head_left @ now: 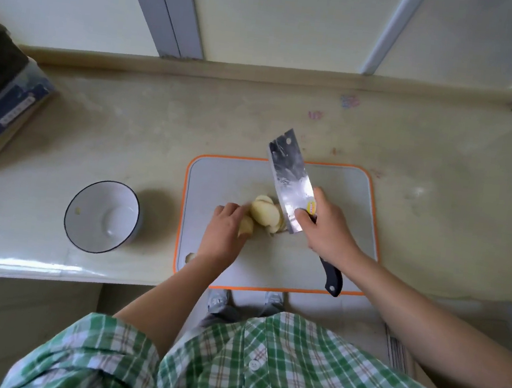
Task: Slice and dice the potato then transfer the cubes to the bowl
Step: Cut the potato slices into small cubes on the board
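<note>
Your right hand (327,230) is closed round the cleaver (288,178) high up, where the blade meets the handle, with one finger lying along the flat of the steel. That choked-up hold probably gives you better control of the heavy blade. The black handle end sticks out below your wrist toward the lower right. The blade is tilted, its flat face up to the camera, and its heel sits just beside the cut slices.

Your left hand (223,228) is curled over the uncut potato end (246,224), fingertips tucked down on it. This pins it to the board and keeps the fingers behind the cutting line. Just right of that piece, between your two hands, the potato slices (265,214) lean on one another in a fan, so slicing looks nearly finished and dicing has not begun.

All of this lies left of centre on the orange-rimmed cutting board (343,197). A small potato scrap (190,256) sits at its lower-left edge.

The white bowl (69,214) stands on the counter (127,131) at the left of the frame, near the board on your holding-hand side. That is handy for sweeping cubes across later. It holds only a tiny speck for now.
</note>
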A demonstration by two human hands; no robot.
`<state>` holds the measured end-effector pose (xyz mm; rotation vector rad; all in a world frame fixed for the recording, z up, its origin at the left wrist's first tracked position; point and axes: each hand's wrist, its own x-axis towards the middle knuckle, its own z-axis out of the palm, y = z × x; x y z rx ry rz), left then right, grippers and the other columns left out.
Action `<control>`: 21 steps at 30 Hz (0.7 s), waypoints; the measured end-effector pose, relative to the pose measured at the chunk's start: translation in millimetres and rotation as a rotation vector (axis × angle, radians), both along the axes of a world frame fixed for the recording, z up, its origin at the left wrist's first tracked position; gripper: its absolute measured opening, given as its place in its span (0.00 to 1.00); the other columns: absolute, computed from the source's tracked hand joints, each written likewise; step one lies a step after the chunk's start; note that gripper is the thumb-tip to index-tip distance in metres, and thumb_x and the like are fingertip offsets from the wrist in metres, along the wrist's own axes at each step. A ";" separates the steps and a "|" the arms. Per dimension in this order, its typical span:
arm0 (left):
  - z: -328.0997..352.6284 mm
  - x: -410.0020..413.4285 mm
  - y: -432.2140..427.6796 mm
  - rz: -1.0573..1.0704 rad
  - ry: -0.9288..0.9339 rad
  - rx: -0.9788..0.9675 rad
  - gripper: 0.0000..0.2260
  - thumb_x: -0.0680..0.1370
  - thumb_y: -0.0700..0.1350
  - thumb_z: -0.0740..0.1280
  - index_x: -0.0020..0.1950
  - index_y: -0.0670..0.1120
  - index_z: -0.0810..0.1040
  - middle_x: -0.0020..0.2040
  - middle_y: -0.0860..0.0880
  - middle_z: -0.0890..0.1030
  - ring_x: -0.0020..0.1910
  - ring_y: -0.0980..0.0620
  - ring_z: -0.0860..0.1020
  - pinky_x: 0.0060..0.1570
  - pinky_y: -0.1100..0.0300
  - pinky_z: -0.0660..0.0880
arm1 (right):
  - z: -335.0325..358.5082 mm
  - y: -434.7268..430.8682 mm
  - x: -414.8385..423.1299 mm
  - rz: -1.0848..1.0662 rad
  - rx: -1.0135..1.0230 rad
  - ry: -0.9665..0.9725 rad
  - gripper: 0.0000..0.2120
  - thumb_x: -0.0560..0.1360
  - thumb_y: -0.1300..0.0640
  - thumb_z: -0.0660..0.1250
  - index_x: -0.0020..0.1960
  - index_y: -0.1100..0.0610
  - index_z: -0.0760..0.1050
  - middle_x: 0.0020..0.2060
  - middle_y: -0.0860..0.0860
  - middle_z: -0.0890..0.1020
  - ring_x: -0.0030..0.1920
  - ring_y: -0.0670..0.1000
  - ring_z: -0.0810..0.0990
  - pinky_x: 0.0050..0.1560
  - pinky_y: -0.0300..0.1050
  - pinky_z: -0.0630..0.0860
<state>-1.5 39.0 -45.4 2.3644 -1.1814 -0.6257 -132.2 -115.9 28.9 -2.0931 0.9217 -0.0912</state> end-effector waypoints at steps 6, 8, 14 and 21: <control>2.8 14.2 -4.9 0.091 0.107 0.113 0.16 0.72 0.47 0.73 0.55 0.41 0.77 0.51 0.41 0.76 0.50 0.40 0.75 0.47 0.54 0.68 | -6.2 -4.7 -14.2 -0.103 0.101 0.033 0.09 0.77 0.58 0.61 0.53 0.62 0.65 0.26 0.52 0.69 0.23 0.55 0.68 0.27 0.54 0.72; 5.8 23.2 -4.1 0.201 0.144 0.044 0.15 0.72 0.46 0.74 0.53 0.40 0.77 0.49 0.42 0.76 0.48 0.42 0.76 0.44 0.58 0.66 | -5.3 -7.1 -15.6 -0.135 0.130 0.031 0.09 0.77 0.59 0.61 0.53 0.62 0.65 0.26 0.52 0.70 0.22 0.55 0.69 0.25 0.50 0.71; 3.8 61.0 -11.4 0.466 -0.005 0.132 0.20 0.72 0.45 0.71 0.62 0.41 0.74 0.59 0.37 0.72 0.58 0.38 0.70 0.59 0.52 0.65 | -6.4 -13.4 -20.2 -0.221 0.198 0.054 0.08 0.78 0.60 0.60 0.55 0.61 0.66 0.27 0.53 0.71 0.20 0.53 0.70 0.21 0.41 0.66; 7.8 27.9 -38.0 -0.279 0.020 -0.129 0.37 0.68 0.60 0.66 0.74 0.47 0.66 0.73 0.44 0.67 0.69 0.43 0.66 0.67 0.50 0.64 | -10.3 -20.1 -32.2 -0.270 0.215 0.084 0.08 0.79 0.59 0.60 0.57 0.58 0.65 0.28 0.53 0.70 0.22 0.53 0.71 0.22 0.40 0.67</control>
